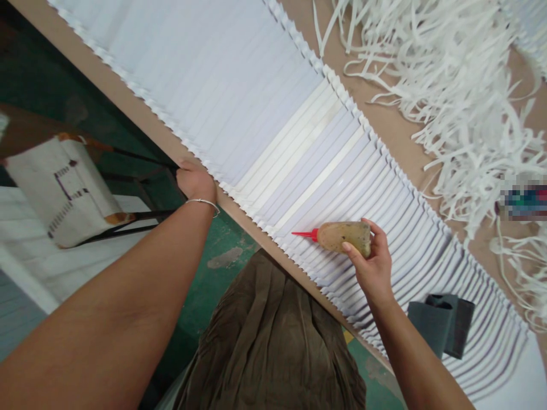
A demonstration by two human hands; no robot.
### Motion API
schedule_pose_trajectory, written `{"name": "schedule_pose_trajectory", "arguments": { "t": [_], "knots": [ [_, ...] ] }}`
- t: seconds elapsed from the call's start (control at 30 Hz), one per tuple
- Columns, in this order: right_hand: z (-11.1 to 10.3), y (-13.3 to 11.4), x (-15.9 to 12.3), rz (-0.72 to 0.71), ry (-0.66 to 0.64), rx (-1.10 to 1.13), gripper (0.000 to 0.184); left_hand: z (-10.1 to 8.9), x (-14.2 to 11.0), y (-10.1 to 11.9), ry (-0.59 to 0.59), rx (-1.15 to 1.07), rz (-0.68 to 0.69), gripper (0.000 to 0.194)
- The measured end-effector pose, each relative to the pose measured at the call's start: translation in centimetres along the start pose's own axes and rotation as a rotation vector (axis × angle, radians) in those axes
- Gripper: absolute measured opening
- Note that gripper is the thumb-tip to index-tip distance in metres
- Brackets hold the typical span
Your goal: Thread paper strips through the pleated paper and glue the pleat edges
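Note:
My right hand (374,256) is closed around the rear of a squeeze bottle (344,238), yellowish and stained, with a red pointed nozzle. It lies nearly level, nozzle pointing left, just over the near part of a long row of overlapping white strips (290,154). These strips look like folded paper or card, fanned in layers, a few of them cream. My left hand (195,181), a thin bracelet at its wrist, is at the table's near edge (233,212). Its fingers are curled at that edge, partly hidden.
A heap of loose, narrow white strips (427,74) covers the table's far right. Dark grey folded pieces (442,322) lie on the row beside my right forearm. Left of the table stand a white marked package (85,191) and dark bars above the green floor (235,239).

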State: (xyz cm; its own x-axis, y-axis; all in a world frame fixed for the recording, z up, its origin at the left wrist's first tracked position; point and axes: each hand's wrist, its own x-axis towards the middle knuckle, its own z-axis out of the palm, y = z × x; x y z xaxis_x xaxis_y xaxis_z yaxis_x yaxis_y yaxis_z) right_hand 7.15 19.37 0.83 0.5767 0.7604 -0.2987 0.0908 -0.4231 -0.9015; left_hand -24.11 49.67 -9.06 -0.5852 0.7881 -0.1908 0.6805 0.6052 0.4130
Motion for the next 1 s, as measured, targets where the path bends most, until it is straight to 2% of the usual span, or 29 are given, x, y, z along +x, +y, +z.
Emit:
{"name": "schedule_pose_trajectory", "arguments": {
  "t": [0.07, 0.13, 0.3, 0.37, 0.4, 0.47, 0.53, 0.6, 0.67, 0.8, 1.0],
  "knots": [
    [0.2, 0.0, -0.6, -0.051, -0.026, -0.057, 0.074, 0.0, -0.2, 0.3, 0.072, 0.060, -0.073, 0.053],
    [0.1, 0.0, -1.1, -0.153, -0.019, -0.129, 0.074, 0.0, -0.3, 0.4, 0.082, 0.072, -0.081, 0.052],
    [-1.7, -1.2, -0.5, -0.523, -0.004, -0.111, 0.081, 0.4, -0.1, 0.2, 0.108, 0.047, -0.075, 0.055],
    [-2.8, -2.6, 0.9, -0.582, 0.109, -0.075, 0.079, 0.4, -0.1, 0.1, 0.111, 0.052, -0.065, 0.055],
    [-3.3, -3.3, 2.0, -0.586, 0.209, -0.053, 0.077, 0.3, -0.1, 0.1, 0.109, 0.058, -0.062, 0.055],
    [-4.1, -4.8, 4.9, -0.530, 0.398, 0.062, 0.071, 0.2, 0.0, 0.0, 0.105, 0.072, -0.060, 0.054],
    [-4.7, -5.9, 8.5, -0.392, 0.479, 0.260, 0.060, 0.3, 0.1, -0.1, 0.111, 0.088, -0.053, 0.054],
    [-5.2, -6.5, 12.0, -0.232, 0.442, 0.424, 0.051, 0.5, 0.3, -0.4, 0.126, 0.110, -0.048, 0.056],
    [-5.4, -6.5, 14.9, -0.140, 0.380, 0.467, 0.050, 0.7, 0.6, -0.7, 0.142, 0.140, -0.047, 0.056],
    [-5.6, -5.7, 18.4, -0.111, 0.371, 0.406, 0.047, 0.8, 0.7, -0.8, 0.142, 0.175, -0.045, 0.055],
    [-5.7, -4.9, 20.8, -0.104, 0.386, 0.382, 0.050, 0.1, 0.3, -0.1, 0.109, 0.197, -0.044, 0.056]
  ]
}}
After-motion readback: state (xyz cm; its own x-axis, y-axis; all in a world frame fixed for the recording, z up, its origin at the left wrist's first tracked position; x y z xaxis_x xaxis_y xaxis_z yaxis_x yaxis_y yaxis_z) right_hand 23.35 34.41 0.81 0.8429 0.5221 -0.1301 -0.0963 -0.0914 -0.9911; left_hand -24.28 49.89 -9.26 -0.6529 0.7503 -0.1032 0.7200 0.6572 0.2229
